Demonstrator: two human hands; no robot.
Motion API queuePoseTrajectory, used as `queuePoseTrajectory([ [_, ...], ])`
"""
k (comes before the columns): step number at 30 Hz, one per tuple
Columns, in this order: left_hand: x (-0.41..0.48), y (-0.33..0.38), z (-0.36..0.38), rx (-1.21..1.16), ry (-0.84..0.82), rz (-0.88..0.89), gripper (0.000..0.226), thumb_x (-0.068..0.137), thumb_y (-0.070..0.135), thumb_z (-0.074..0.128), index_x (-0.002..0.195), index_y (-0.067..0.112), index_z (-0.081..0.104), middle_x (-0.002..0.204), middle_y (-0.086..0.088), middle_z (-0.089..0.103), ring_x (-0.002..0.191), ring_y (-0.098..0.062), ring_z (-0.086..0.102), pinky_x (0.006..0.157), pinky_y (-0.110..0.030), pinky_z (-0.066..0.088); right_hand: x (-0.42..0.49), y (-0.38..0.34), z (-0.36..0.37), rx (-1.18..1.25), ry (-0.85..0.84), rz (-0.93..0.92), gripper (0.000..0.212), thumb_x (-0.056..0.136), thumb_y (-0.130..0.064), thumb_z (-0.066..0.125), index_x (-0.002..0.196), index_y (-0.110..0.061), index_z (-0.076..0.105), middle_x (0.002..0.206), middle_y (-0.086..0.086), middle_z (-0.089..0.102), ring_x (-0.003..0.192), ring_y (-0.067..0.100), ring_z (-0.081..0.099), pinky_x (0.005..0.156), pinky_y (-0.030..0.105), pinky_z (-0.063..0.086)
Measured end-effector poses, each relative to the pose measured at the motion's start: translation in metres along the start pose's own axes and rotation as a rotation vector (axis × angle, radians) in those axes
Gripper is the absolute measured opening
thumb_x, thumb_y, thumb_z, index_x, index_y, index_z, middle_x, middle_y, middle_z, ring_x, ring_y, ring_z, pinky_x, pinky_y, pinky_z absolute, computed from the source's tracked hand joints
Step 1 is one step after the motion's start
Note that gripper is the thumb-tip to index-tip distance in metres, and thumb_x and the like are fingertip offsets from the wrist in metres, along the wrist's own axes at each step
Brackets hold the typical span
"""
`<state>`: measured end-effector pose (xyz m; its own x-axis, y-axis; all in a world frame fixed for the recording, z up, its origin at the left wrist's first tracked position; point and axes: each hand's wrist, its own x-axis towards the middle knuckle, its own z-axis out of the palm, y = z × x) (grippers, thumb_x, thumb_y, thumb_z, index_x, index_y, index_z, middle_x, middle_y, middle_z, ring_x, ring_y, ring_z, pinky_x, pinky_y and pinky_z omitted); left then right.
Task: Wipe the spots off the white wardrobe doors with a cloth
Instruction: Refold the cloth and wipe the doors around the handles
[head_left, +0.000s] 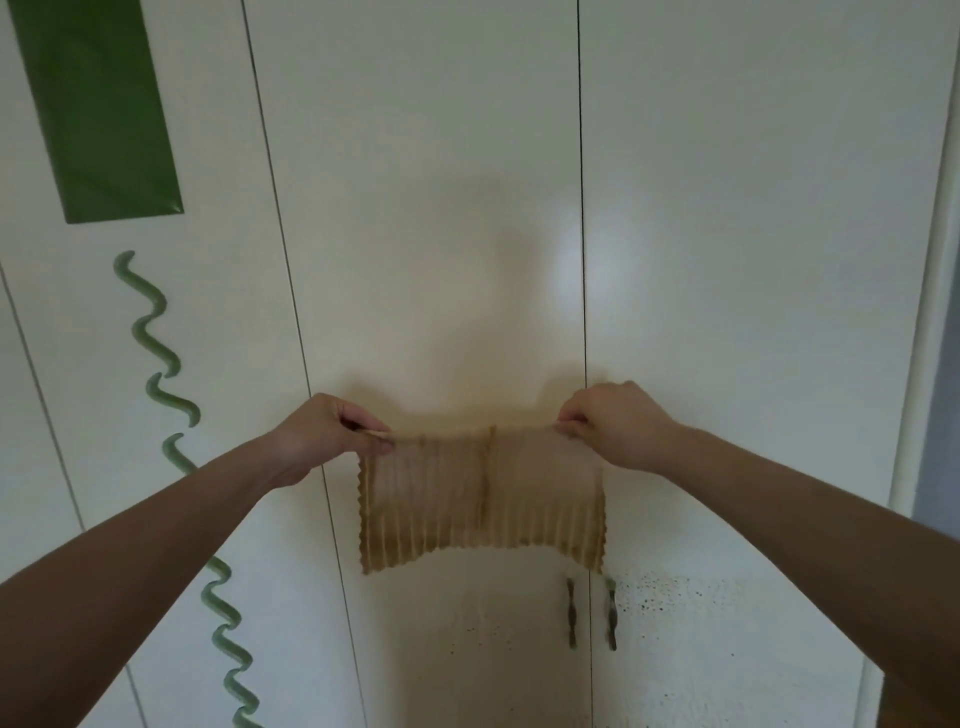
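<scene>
Your left hand and right hand each pinch a top corner of one tan cloth, stretched before two white doors; two handles below, spots right.

We hold the cloth spread between both hands, before the doors; spots and two handles lie below it.
</scene>
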<state>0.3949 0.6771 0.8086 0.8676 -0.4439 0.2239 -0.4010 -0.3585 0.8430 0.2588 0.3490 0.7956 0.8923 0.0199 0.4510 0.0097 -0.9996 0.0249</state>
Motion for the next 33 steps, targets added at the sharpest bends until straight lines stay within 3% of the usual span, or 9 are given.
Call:
queuePoseTrajectory([
  [5, -0.001, -0.033, 0.004, -0.002, -0.140, -0.230, 0.015, 0.078, 0.004, 0.083, 0.093, 0.002, 0.079, 0.095, -0.011, 0.077, 0.098, -0.026, 0.070, 0.076, -0.025, 0.056, 0.015, -0.027, 0.036, -0.470, -0.095, -0.085, 0.018, 0.102, -0.014, 0.052, 0.110, -0.014, 0.069, 0.113, 0.007, 0.060, 0.105, 0.027, 0.060, 0.082, 0.038, 0.045],
  [9, 0.001, -0.065, 0.020, 0.139, -0.022, -0.361, 0.012, 0.082, 0.016, 0.082, 0.091, 0.011, 0.078, 0.086, -0.005, 0.064, 0.074, -0.017, 0.048, 0.058, -0.025, 0.038, 0.013, -0.055, 0.077, 0.019, -0.216, 0.379, 0.013, 0.092, -0.004, 0.060, 0.092, -0.012, 0.070, 0.087, 0.003, 0.068, 0.084, 0.025, 0.071, 0.070, 0.033, 0.056],
  [13, 0.009, -0.087, 0.039, -0.232, 0.130, -0.489, 0.018, 0.096, 0.005, 0.059, 0.079, 0.006, 0.064, 0.054, -0.002, 0.046, 0.038, -0.011, 0.034, 0.036, -0.015, 0.023, 0.011, -0.094, 0.114, 0.503, 0.049, 0.696, 0.017, 0.099, -0.010, 0.048, 0.087, -0.014, 0.059, 0.078, -0.001, 0.061, 0.069, 0.017, 0.059, 0.060, 0.030, 0.050],
  [17, 0.013, -0.104, 0.058, -0.651, 0.247, -0.541, 0.022, 0.101, 0.001, 0.038, 0.089, 0.004, 0.056, 0.059, -0.009, 0.061, 0.040, -0.016, 0.048, 0.030, -0.015, 0.035, 0.021, -0.126, 0.148, 0.729, 0.361, 0.798, 0.009, 0.101, -0.013, 0.044, 0.103, -0.020, 0.050, 0.100, 0.003, 0.061, 0.088, 0.022, 0.061, 0.073, 0.035, 0.049],
  [21, 0.019, -0.125, 0.062, -0.978, 0.340, -0.535, 0.031, 0.100, -0.006, 0.032, 0.078, 0.000, 0.053, 0.043, -0.006, 0.063, 0.033, -0.015, 0.054, 0.032, -0.017, 0.043, 0.035, -0.143, 0.175, 0.812, 0.561, 0.743, 0.019, 0.096, -0.007, 0.047, 0.102, -0.025, 0.049, 0.095, -0.002, 0.061, 0.083, 0.011, 0.063, 0.068, 0.024, 0.046],
  [23, 0.023, -0.139, 0.064, -1.127, 0.406, -0.494, 0.029, 0.099, -0.006, 0.035, 0.076, -0.001, 0.053, 0.040, -0.004, 0.060, 0.030, -0.013, 0.054, 0.032, -0.017, 0.043, 0.037, -0.149, 0.189, 0.771, 0.670, 0.630, 0.022, 0.095, -0.002, 0.049, 0.101, -0.023, 0.055, 0.097, -0.005, 0.057, 0.085, 0.013, 0.061, 0.072, 0.025, 0.049],
  [26, 0.030, -0.158, 0.072, -1.218, 0.496, -0.325, 0.013, 0.102, 0.000, 0.038, 0.099, 0.001, 0.050, 0.049, -0.007, 0.065, 0.039, -0.017, 0.062, 0.040, -0.022, 0.051, 0.040, -0.149, 0.212, 0.723, 0.757, 0.507, 0.027, 0.093, 0.002, 0.054, 0.100, -0.023, 0.063, 0.099, -0.009, 0.059, 0.093, 0.015, 0.063, 0.081, 0.027, 0.052],
  [29, 0.039, -0.177, 0.078, -1.146, 0.571, -0.092, 0.011, 0.103, 0.000, 0.037, 0.106, 0.006, 0.046, 0.056, -0.007, 0.068, 0.049, -0.022, 0.068, 0.049, -0.028, 0.058, 0.048, -0.140, 0.236, 0.703, 0.722, 0.461, 0.027, 0.095, 0.000, 0.057, 0.107, -0.023, 0.065, 0.108, -0.007, 0.064, 0.099, 0.002, 0.063, 0.090, 0.023, 0.053],
  [33, 0.062, -0.211, 0.090, -0.897, 0.609, 0.237, 0.021, 0.099, -0.007, 0.042, 0.110, 0.011, 0.046, 0.071, -0.015, 0.067, 0.061, -0.029, 0.068, 0.059, -0.033, 0.060, 0.066, -0.121, 0.271, 0.528, 0.790, 0.279, 0.035, 0.094, -0.002, 0.062, 0.127, -0.014, 0.060, 0.110, -0.002, 0.054, 0.096, 0.015, 0.056, 0.087, 0.034, 0.052],
])
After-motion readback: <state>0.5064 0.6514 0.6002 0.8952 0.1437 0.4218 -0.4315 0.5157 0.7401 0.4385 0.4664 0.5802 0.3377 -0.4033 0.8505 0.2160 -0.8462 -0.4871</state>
